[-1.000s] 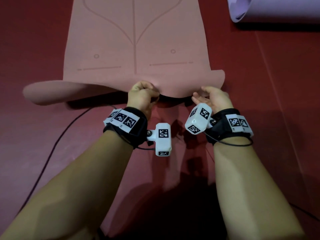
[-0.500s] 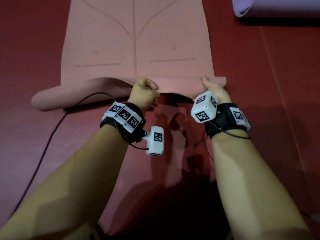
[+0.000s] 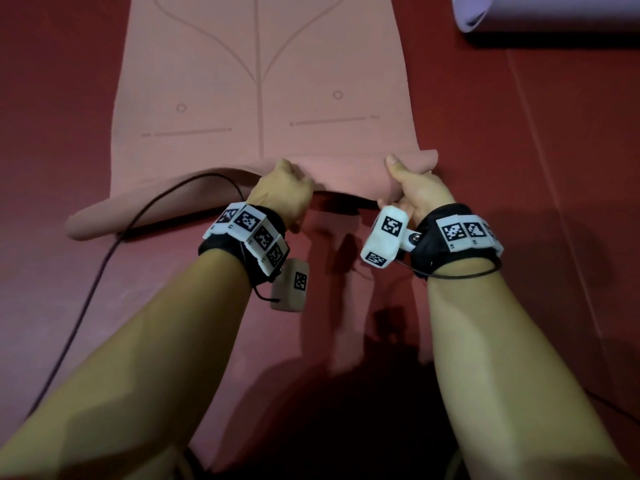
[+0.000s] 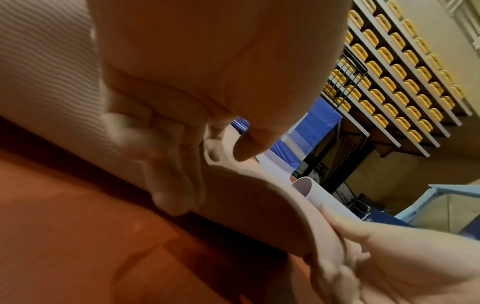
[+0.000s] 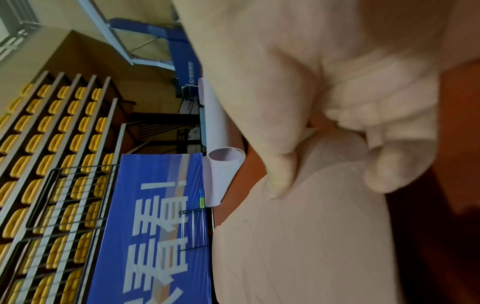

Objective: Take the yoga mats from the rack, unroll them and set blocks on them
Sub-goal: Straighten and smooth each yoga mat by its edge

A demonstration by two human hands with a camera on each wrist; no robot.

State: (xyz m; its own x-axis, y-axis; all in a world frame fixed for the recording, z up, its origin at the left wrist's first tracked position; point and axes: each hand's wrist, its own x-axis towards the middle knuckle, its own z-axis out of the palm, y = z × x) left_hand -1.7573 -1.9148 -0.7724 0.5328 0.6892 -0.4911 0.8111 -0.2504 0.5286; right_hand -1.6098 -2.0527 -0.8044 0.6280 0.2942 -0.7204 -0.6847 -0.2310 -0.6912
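Note:
A pink yoga mat lies mostly unrolled on the red floor, running away from me. Its near end still curls up in a loose roll that sticks out to the left. My left hand grips the curled near edge at the middle, fingers wrapped under it. My right hand grips the same edge near the right corner, thumb on top. The left wrist view shows my fingers curled round the mat's edge. In the right wrist view my thumb presses the mat's top. No blocks show.
A lilac mat, partly rolled, lies on the floor at the far right. A black cable loops over the pink roll and trails toward me at left. The wrist views show a wire rack, a blue banner and yellow stand seats.
Both hands have pushed the curled near edge of the pink mat away from me. The right thumb has come up on top of the edge.

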